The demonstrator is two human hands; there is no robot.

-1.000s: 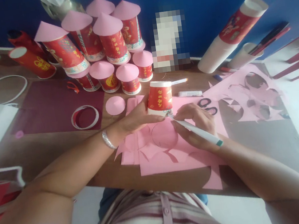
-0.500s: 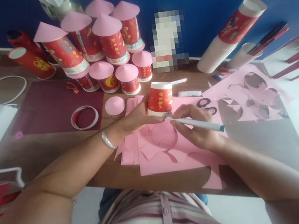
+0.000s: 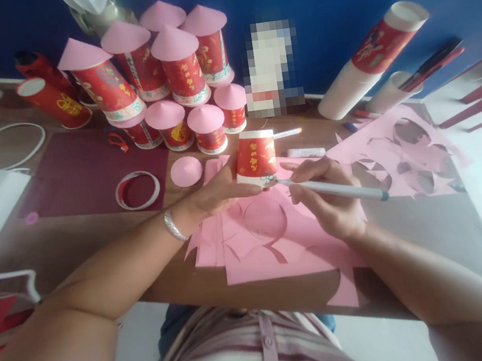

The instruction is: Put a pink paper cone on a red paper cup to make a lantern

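My left hand is closed on a small paper cup wrapped in red paper with gold characters, its thumb along the white lower band. A green floral line shows on that band. In my right hand is a white marker with a green end; its tip is at the lower right of the band. Beneath both hands lie pink paper sheets with cut-out curves and a drawn circle. A small pink paper cone rests left of the cup.
Several red cups with pink cone roofs stand at the back left. A paper ring lies on a maroon sheet. To the right are a glue stick, cut pink scraps, a tall tube and a pen cup.
My right hand and the marker have shifted slightly right, the marker lying flatter. The cup has turned or tilted a little in my left hand, and more green line shows on its band.
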